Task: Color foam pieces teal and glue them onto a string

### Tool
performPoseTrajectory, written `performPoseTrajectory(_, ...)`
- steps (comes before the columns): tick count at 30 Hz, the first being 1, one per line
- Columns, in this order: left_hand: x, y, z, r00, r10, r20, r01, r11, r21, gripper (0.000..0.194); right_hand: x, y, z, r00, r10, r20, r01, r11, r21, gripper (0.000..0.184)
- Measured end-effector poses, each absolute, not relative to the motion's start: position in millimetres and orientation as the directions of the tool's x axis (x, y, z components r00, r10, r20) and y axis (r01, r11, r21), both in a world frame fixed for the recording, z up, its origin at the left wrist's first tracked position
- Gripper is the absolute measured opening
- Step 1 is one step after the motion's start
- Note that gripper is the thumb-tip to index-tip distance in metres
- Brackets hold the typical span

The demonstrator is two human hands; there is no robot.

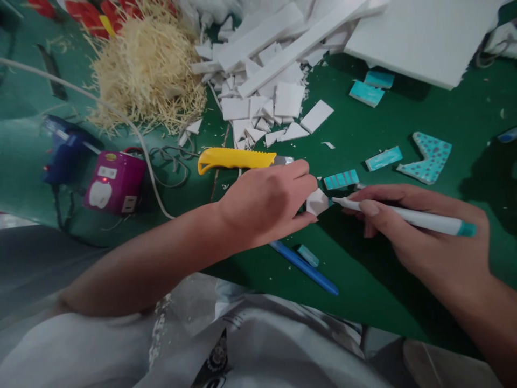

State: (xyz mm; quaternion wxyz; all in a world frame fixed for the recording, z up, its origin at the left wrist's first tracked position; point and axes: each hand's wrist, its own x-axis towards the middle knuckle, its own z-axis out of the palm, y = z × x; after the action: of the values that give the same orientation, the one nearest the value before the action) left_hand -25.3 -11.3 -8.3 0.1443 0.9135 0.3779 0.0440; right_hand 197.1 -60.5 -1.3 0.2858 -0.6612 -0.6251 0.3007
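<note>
Toward the near edge of the green tabletop (375, 299), the left hand (270, 202) pinches a small white foam piece (317, 202); the right hand (438, 250) grips a white, teal-ended marker (428, 220), tip at its side. A loose pinch could skew the stroke; brushing the yellow plastic cutter (238, 159) could nick skin.

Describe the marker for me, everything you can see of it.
The marker has a white, plastic-looking barrel, a teal rear end and a narrower white neck toward its exposed tip. The right hand grips it near the front, thumb and fingers around it, its rear lying across the hand. It points toward the left hand, tip at the edge of a white foam piece; actual contact is unclear.
</note>
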Motion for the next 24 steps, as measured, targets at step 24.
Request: performPoseTrajectory(24,-26,-11,-8,0.707,0.707,-0.011,0.679,-0.674,0.292,0.023,193,-60,2,0.06,0.996,-0.071,0.64,-0.093,-0.763,0.021)
